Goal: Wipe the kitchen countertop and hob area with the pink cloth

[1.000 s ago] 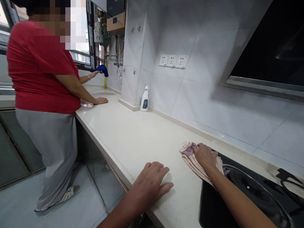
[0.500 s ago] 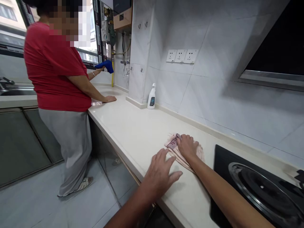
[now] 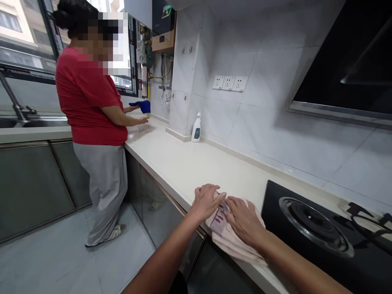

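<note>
A pale pink cloth (image 3: 230,243) lies at the front edge of the white countertop (image 3: 190,165) and hangs partly over it. My right hand (image 3: 245,220) presses flat on top of the cloth, fingers stretched out. My left hand (image 3: 206,200) rests at the cloth's left end, fingers curled onto its edge.
A black gas hob (image 3: 315,228) sits just right of the cloth. A white spray bottle (image 3: 196,128) stands by the tiled wall. Another person in a red shirt (image 3: 88,98) stands at the far counter with a blue cloth (image 3: 142,105). A sink tap (image 3: 14,102) is at left.
The cloth and my right hand have slid from the counter's middle toward its front edge. My left hand has come off the bare counter onto the cloth's end. The other person's blue cloth dropped lower.
</note>
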Tool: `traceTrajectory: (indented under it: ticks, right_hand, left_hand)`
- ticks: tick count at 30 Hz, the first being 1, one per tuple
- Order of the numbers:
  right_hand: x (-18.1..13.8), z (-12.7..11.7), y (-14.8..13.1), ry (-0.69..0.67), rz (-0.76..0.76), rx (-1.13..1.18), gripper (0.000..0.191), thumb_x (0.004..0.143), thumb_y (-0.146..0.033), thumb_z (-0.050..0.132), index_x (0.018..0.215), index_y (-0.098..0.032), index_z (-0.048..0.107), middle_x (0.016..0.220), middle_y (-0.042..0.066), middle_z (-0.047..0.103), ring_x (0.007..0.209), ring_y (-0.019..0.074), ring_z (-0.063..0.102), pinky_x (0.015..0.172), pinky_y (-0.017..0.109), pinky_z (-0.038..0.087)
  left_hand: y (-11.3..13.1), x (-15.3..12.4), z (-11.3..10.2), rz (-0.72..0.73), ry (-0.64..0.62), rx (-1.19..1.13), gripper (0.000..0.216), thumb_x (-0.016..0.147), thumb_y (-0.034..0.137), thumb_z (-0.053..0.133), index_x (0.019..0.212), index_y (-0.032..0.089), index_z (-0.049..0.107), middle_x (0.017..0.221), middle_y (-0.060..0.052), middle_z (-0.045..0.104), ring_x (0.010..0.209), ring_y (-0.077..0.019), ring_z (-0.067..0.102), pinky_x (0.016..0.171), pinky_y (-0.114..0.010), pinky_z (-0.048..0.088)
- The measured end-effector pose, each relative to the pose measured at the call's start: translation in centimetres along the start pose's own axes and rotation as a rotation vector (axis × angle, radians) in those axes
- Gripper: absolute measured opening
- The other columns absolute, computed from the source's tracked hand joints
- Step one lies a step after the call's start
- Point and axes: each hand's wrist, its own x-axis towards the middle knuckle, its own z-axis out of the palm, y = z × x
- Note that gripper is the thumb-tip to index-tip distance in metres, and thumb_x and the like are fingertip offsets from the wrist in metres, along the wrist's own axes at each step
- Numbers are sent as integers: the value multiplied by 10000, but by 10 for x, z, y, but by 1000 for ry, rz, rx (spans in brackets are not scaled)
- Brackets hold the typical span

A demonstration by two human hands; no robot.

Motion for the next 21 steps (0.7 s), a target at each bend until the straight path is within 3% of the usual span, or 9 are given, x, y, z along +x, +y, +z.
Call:
traceTrajectory:
  ticks: [3,8,14,21]
  right_hand:
    - [-23,-1,31,-40,-32,-57,500,1042,-484,306,1503,-365,457,1555,63,504,1428,297,417,1183,638,197]
    - [-11,5,83,-27,164,-283,474,1019,-453,374,1471,-427,512,1599,63,441,1459,363,350,1148,647,231]
    - [51,18,123,-32,351,-288,516,1010,-458,349,1439,-265,559,1329,174,596,1188,365,521,980,595,387]
    - [158,49,128,-25,545,-175,613,1032,-479,147,1414,-206,541,1311,217,569,1204,401,512,961,623,368]
  left_hand:
    - [2,-1,-2,24,-72,24,454,1051,566,426,1292,242,633,1307,-87,662,1281,-271,540,1081,-472,355]
    - [5,-4,-5,27,-86,10,465,1048,578,438,1296,239,637,1324,-79,657,1291,-274,527,1103,-482,347]
    - [3,-8,-1,74,-40,-41,490,1047,599,424,1360,261,594,1382,-102,608,1339,-285,493,1120,-499,367]
    - [7,-10,3,96,60,-59,502,1007,607,519,1353,250,591,1457,-127,537,1392,-313,437,1129,-546,401]
